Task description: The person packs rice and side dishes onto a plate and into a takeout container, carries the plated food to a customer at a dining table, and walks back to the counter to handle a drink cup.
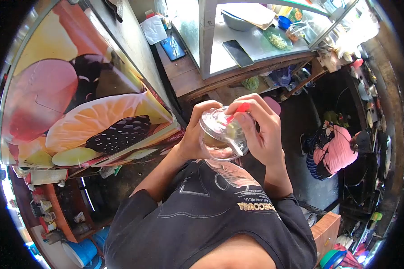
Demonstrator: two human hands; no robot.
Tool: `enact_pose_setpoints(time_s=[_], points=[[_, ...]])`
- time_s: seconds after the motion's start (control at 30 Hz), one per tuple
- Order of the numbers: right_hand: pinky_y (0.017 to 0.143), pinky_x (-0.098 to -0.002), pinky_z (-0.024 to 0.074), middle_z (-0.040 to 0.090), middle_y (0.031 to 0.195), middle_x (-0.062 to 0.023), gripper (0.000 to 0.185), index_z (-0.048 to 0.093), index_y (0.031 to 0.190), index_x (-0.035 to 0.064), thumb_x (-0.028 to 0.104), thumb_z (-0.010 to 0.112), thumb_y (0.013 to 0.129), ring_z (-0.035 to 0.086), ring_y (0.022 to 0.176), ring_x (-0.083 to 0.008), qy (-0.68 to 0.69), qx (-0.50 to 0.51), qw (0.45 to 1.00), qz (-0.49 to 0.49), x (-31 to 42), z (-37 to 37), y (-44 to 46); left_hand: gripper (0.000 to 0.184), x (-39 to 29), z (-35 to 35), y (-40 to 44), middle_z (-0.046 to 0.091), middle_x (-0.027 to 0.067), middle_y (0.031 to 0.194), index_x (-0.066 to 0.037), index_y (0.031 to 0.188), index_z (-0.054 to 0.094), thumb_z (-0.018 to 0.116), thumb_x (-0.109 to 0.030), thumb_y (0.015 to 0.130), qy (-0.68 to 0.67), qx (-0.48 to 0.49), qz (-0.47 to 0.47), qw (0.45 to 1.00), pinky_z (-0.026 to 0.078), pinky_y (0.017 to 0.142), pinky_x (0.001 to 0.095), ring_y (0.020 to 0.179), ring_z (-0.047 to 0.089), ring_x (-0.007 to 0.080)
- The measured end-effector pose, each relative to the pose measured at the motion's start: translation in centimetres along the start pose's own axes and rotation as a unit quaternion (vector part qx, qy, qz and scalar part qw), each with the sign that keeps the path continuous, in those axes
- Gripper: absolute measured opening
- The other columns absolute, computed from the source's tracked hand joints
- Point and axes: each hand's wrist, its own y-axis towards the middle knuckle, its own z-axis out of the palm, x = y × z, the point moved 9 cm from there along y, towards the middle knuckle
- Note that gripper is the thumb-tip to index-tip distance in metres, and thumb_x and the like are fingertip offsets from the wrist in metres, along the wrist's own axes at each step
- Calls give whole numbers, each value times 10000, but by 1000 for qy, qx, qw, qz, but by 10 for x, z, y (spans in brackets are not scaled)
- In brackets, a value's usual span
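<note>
In front of my chest I hold a clear round plastic container (pixel 211 130), seen from above. My left hand (pixel 192 136) wraps round its left side. Over its right side, my right hand (pixel 267 134) pinches a small bright red piece (pixel 243 107) between thumb and fingers. What the red piece belongs to is hidden by the fingers. A white stick-like thing (pixel 234 148) shows at the container's near right side, and I cannot tell whether it is inside. Some pale stuff shows through the clear wall.
Ahead, a glass display case on a wooden counter (pixel 188 83) holds a black phone (pixel 238 53) and a green plate (pixel 278 39) of chopped food. A blue phone (pixel 173 48) lies left of it. A fruit-printed freezer (pixel 90 103) stands left. A person in pink (pixel 336 150) is low at right.
</note>
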Motion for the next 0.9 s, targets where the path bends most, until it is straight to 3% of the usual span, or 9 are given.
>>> enact_pose_setpoints(time_s=[0.3,0.43,0.53,0.6,0.63,0.73,0.9], points=[[711,-329,459,601,886,-128,117,603,916,-8,66,615,825,579,791,-266,-32,-24,999,-2,8,-7,-11,774,-1,9,9,280,185,1350,10,1194,496,861,-279,575,-9,22,-16,1000,398,952,367,1157,455,282],[736,-355,456,600,895,-105,147,628,916,39,125,647,798,575,803,-256,-77,-21,995,-63,23,-9,-20,738,2,8,10,277,211,1380,15,1172,507,853,-279,589,-42,12,-46,998,427,923,364,1082,529,283],[758,-376,457,597,894,-65,218,658,939,84,203,679,757,573,800,-233,-114,-11,988,-105,40,-7,-27,643,-1,5,13,334,222,1338,31,1134,513,824,-232,638,-24,9,-9,1000,467,870,353,1004,576,269],[765,-363,464,602,898,-39,246,674,949,95,207,690,731,572,802,-213,-130,13,982,-137,62,-4,-28,548,-22,4,15,338,227,1329,36,1137,507,772,-161,699,22,-4,112,993,471,869,364,1003,575,268],[713,-354,457,616,845,-3,213,690,890,121,302,688,778,564,753,-167,-158,5,974,-164,72,-4,-30,468,-31,4,16,343,236,1319,50,1128,499,721,-94,742,46,-11,115,992,483,868,365,990,578,270],[755,-336,433,623,816,38,189,687,887,172,344,643,823,564,759,-127,-215,-14,955,-201,102,-3,-34,427,-54,2,23,344,244,1316,72,1096,498,704,-74,752,15,-35,155,987,505,847,369,982,583,283],[863,-322,351,631,749,107,151,649,811,246,371,585,864,574,768,-72,-218,-67,961,-157,132,-10,-31,367,-104,-2,32,449,314,1211,116,1004,507,714,-9,728,55,-114,207,970,561,698,319,855,648,302]])
